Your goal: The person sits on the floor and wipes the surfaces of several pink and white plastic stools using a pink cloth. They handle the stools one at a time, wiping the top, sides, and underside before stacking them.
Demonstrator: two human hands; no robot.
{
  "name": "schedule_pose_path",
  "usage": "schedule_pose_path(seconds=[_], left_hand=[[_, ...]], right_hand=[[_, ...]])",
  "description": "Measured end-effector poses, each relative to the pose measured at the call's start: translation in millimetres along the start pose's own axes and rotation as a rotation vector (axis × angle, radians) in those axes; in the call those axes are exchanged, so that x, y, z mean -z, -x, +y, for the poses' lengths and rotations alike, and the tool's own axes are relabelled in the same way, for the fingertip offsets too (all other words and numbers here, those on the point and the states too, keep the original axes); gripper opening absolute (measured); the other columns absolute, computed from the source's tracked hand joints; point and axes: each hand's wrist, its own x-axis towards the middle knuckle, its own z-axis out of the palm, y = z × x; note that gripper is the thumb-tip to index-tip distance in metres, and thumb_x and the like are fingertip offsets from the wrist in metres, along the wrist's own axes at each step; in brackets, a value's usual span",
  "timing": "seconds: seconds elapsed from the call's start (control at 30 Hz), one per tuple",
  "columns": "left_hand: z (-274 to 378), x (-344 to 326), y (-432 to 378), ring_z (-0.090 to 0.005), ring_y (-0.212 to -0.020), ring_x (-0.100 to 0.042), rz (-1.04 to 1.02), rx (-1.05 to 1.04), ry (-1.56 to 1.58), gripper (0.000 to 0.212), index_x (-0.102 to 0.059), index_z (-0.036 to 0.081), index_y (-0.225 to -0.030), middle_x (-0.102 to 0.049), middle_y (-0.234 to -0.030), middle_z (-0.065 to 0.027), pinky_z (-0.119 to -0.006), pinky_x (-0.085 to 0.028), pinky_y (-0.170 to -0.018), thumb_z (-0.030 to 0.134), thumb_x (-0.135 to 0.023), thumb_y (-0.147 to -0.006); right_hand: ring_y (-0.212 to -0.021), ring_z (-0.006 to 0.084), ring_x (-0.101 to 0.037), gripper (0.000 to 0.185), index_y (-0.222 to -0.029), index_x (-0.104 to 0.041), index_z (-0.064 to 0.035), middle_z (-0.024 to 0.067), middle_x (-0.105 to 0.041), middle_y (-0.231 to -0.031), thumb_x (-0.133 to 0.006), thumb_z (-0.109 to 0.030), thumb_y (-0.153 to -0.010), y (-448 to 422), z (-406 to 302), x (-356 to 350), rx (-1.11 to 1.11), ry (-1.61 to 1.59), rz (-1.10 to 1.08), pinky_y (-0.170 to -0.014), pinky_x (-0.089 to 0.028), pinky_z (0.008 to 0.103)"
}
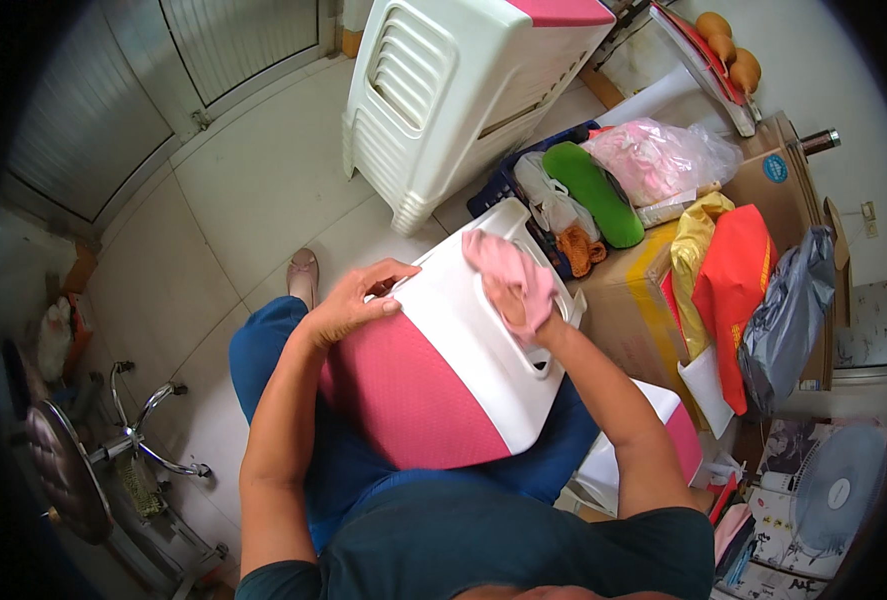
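A plastic stool with a pink textured seat and white sides lies tipped across my lap. At its far left edge, my left hand grips the white rim, thumb on top and the fingers partly hidden behind. My right hand holds a crumpled pink cloth against the stool's white side, by the slotted opening. The cloth covers most of that hand's fingers.
Ahead rises a stack of white stools. To the right are a blue basket with bags and a green item, a cardboard box, another pink-and-white stool and a fan. A wheeled chair lies left.
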Motion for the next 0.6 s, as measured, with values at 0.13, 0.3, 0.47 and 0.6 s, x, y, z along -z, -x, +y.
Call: schedule_pose_path(seconds=[0.13,0.3,0.47,0.6], left_hand=[[3,5,-3,-0.0167,-0.101,-0.054,-0.019,0.022,-0.002,0.071,-0.060,0.005,-0.126,-0.058,-0.110,-0.0049,-0.030,-0.041,-0.092,0.052,-0.070,-0.074],[8,6,-7,-0.0192,-0.110,-0.051,-0.052,0.075,-0.040,0.085,-0.057,0.005,-0.130,-0.056,-0.116,-0.0066,-0.032,-0.036,-0.098,0.064,-0.068,-0.070],[11,6,-13,-0.0195,-0.108,-0.052,-0.049,0.041,-0.044,0.066,-0.058,0.005,-0.127,-0.055,-0.112,-0.0074,-0.031,-0.037,-0.098,0.045,-0.070,-0.075],[12,2,-14,-0.0188,-0.107,-0.053,-0.041,0.046,0.008,0.066,-0.058,0.006,-0.125,-0.057,-0.112,-0.0073,-0.031,-0.039,-0.097,0.047,-0.070,-0.075]], right_hand=[[-0.104,0.0333,-0.060,0.037,-0.124,-0.054,-0.0135,0.0167,-0.062,-0.111,-0.044,-0.032,-0.093,-69,72,-46,-0.225,-0.204,-0.025,-0.094,-0.047,0.0346],[-0.103,0.0257,-0.060,0.060,-0.124,-0.055,-0.0157,0.0095,-0.063,-0.114,-0.052,-0.059,-0.082,-98,166,-87,-1.079,-0.513,-0.371,-0.093,-0.045,0.0383],[-0.117,0.0255,-0.057,0.056,-0.134,-0.053,-0.0132,0.0102,-0.058,-0.133,-0.047,-0.048,-0.091,-91,194,-112,-0.813,-0.282,-0.170,-0.099,-0.043,0.0369],[-0.107,0.0258,-0.061,0.052,-0.127,-0.056,-0.0060,0.0122,-0.059,-0.126,-0.050,-0.043,-0.091,-81,190,-116,-0.864,-0.147,-0.182,-0.093,-0.046,0.0371]])
